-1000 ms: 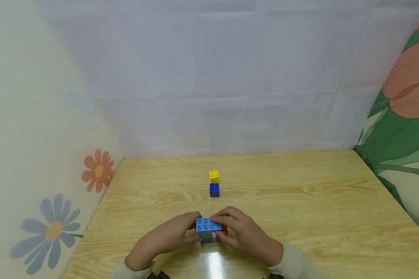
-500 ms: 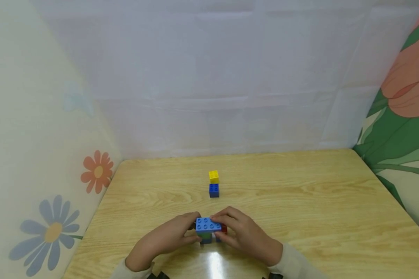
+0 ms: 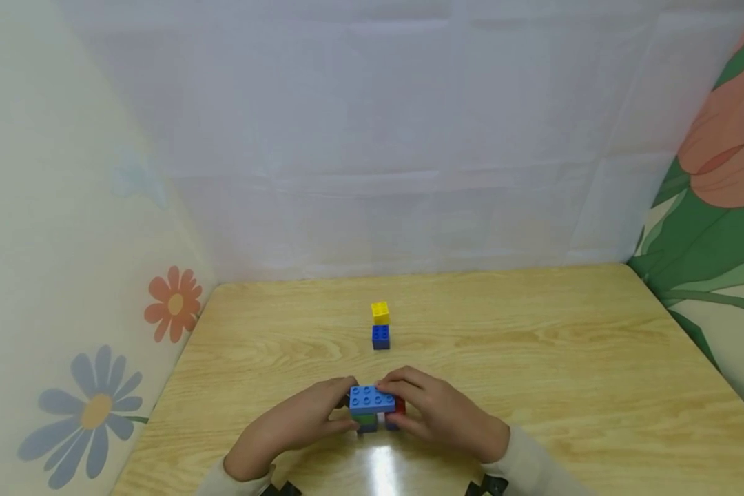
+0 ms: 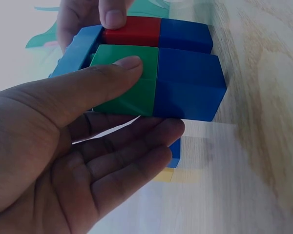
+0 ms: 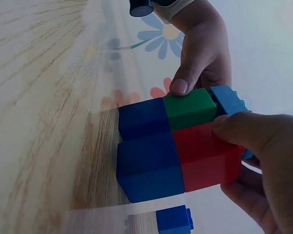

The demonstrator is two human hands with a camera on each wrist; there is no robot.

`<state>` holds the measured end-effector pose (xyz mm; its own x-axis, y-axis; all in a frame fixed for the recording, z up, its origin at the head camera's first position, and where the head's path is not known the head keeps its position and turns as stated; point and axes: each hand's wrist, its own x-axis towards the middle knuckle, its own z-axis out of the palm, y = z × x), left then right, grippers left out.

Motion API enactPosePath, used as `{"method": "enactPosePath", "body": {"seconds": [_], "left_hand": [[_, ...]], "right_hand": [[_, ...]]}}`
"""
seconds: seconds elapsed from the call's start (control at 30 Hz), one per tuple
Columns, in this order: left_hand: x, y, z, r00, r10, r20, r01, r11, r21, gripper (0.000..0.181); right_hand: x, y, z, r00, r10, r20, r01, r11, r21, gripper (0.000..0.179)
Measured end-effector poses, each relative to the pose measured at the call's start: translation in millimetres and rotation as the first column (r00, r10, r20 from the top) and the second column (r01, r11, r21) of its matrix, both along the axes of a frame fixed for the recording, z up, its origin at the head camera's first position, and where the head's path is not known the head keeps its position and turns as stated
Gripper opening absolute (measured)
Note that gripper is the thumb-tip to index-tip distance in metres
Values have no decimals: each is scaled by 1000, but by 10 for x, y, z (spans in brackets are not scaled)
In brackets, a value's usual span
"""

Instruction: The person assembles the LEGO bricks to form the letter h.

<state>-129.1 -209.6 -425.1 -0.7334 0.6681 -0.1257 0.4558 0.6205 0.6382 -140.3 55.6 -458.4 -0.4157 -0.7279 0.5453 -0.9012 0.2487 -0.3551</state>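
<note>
In the head view a light blue eight-stud brick (image 3: 370,399) lies across the top of two short stacks near the table's front. The left stack is a green brick (image 4: 129,100) on a blue brick (image 4: 189,85). The right one has a red brick (image 5: 207,158) over another blue brick (image 5: 149,170). My left hand (image 3: 304,417) pinches the green brick, thumb on its near face, fingers behind. With thumb and fingers my right hand (image 3: 443,413) grips the red brick just under the light blue one. A narrow gap shows between the green and light blue bricks.
Farther back on the wooden table (image 3: 533,344) stand a small dark blue brick (image 3: 381,337) and, just behind it, a yellow brick (image 3: 380,313). A white sheet (image 3: 378,138) hangs along the far edge. Walls with painted flowers flank both sides.
The right thumb has slid from the light blue brick's front edge down to the red brick. The light blue brick has shifted very slightly to the right. The left hand keeps its hold.
</note>
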Motion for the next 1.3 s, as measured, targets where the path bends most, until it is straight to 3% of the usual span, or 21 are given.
{"method": "enactPosePath", "body": {"seconds": [0.37,0.6,1.0,1.3], "left_hand": [[-6,1,-30,1000,3,-3,-3,1000,-8,24],[-1,9,-17,1000,-3,-5,3,1000,-4,24],[-8,12,-34,1000,-8,3,8,1000,-4,23],[2,10,-41,1000,-16,-5,17,1000,5,23]], "right_hand": [[-17,6,6,999,18,-35,-18,1000,6,44],[-5,5,17,1000,11,-2,-11,1000,-1,43],[14,-19,39,993,-11,-118,8,1000,-22,39],[15,-16,39,996,-5,-90,3,1000,-23,37]]}}
